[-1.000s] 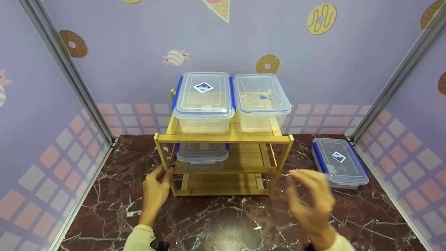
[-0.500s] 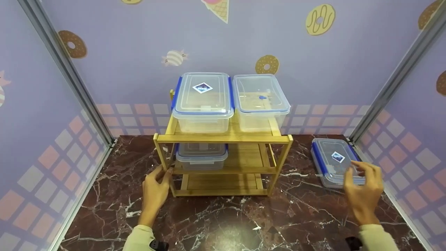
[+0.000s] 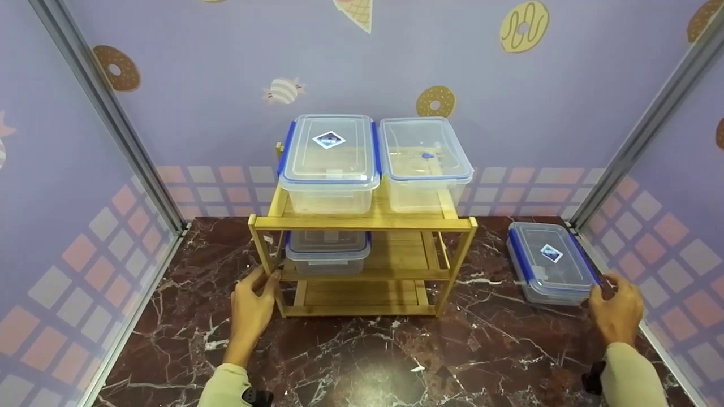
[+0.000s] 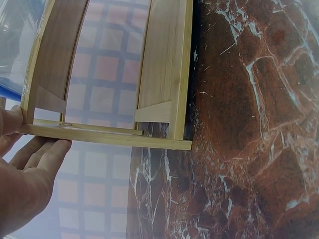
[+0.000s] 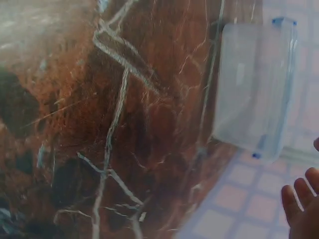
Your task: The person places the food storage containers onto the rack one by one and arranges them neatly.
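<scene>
Rightmost container [image 3: 548, 268] lies just beside the spread right grip [image 3: 617, 310]; left grip [image 3: 253, 302] pinches the rack [image 3: 362, 224].

The rack [image 3: 367, 223] is honey yellow with brown grain. At its eleven o'clock, a box [image 3: 330, 164] is clear with blue clips, like the lidded box [image 3: 551, 265] at three; both carry blue-and-white diamond labels [image 3: 329, 139]. The surface [image 3: 430, 339] is maroon, veined white. Behind, the lilac wall [image 3: 362, 68] shows pink and off-white squares [image 3: 232, 174] low down, striped candy [image 3: 284, 91] at eleven, a brown doughnut [image 3: 125, 63] at ten.
</scene>
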`<act>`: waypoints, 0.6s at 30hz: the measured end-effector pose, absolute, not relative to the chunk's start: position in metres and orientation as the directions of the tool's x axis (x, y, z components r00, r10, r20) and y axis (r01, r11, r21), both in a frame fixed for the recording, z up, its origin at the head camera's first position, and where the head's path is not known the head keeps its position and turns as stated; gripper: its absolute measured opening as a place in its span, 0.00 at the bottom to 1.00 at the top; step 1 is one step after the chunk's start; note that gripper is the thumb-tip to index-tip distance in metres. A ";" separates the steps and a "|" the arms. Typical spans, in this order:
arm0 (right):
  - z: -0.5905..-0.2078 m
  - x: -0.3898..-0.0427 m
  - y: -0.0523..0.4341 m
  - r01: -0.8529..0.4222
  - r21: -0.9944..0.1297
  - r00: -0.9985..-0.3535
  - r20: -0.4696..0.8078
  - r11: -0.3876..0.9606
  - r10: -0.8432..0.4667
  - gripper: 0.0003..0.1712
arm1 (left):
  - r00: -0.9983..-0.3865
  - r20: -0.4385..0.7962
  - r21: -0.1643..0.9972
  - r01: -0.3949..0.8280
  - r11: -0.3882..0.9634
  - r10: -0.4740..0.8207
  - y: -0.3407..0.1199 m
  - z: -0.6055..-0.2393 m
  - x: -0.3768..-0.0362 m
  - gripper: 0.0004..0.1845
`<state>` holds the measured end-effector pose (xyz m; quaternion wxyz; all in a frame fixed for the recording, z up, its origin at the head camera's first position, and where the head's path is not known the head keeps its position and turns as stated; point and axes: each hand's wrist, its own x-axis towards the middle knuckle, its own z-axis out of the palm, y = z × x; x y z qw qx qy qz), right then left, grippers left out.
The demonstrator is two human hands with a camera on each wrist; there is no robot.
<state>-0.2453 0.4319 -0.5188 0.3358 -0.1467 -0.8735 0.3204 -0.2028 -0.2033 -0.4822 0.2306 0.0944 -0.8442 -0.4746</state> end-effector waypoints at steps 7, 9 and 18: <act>-0.519 -0.257 0.441 0.216 -0.751 -0.779 0.252 0.624 0.574 0.26 | -0.893 0.277 0.866 0.071 0.496 -0.355 -0.205 -0.481 -0.201 0.16; -0.519 -0.261 0.441 0.236 -0.771 -0.783 0.209 0.592 0.585 0.27 | -0.890 0.280 0.862 0.070 0.501 -0.359 -0.205 -0.480 -0.201 0.15; -0.515 -0.272 0.439 0.302 -0.813 -0.810 0.056 0.498 0.584 0.33 | -0.884 0.282 0.852 0.051 0.521 -0.374 -0.205 -0.481 -0.203 0.14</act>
